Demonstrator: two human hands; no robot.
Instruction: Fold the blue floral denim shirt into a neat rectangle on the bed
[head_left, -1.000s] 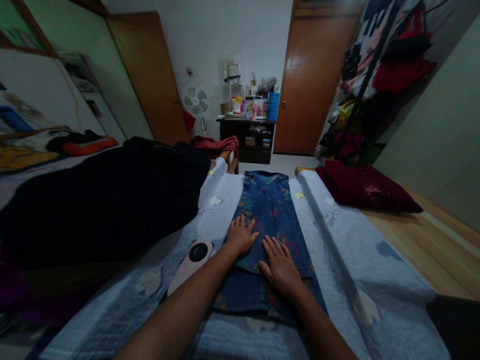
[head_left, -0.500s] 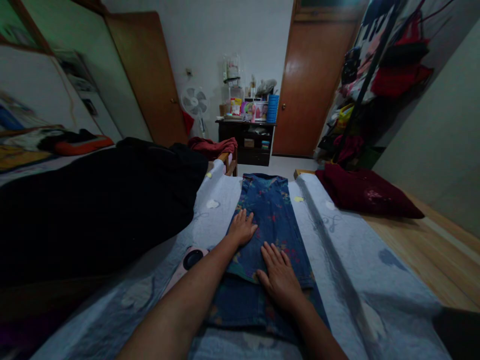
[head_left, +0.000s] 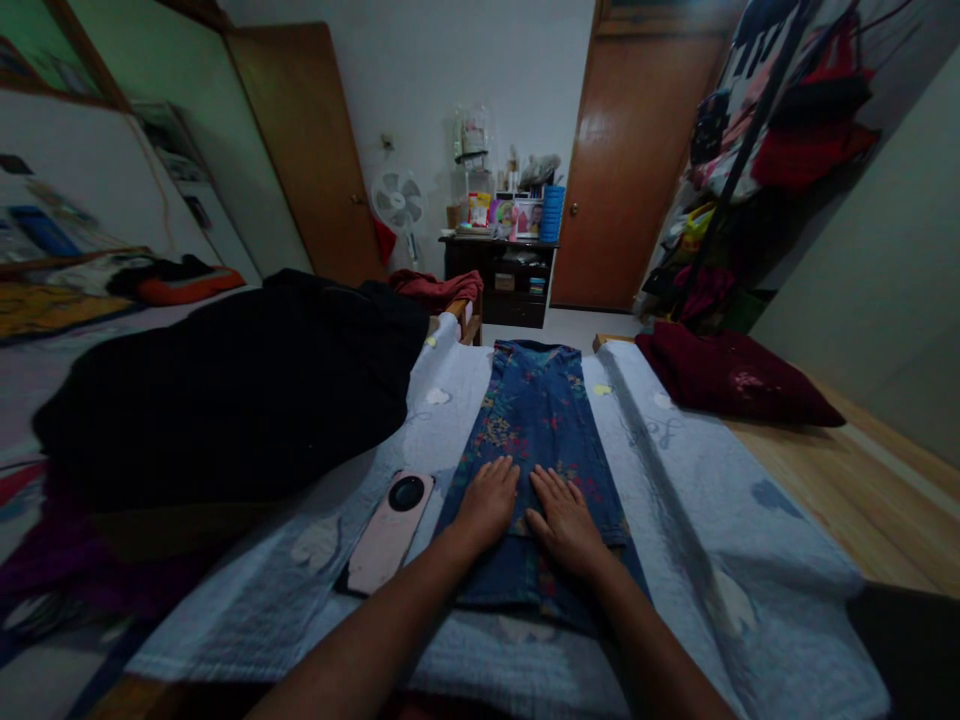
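A blue floral garment lies folded lengthwise on a pale blue sheet, its darker lower layer showing past the front edge. My left hand rests flat on the left side of the garment, fingers extended. Beside it, my right hand lies flat on the cloth's right side, fingers slightly spread. Neither hand grips anything. Left of my left forearm, a pink phone with a round black camera ring lies on the sheet.
A large black cloth heap covers the left side. A maroon cushion sits at the right on wooden boards. Beyond the bed stand a dark cabinet and a white fan. Clothes and bags hang at right.
My left hand has slid back toward me along the garment, now level with my right hand. The view has shifted slightly, and more of the phone shows.
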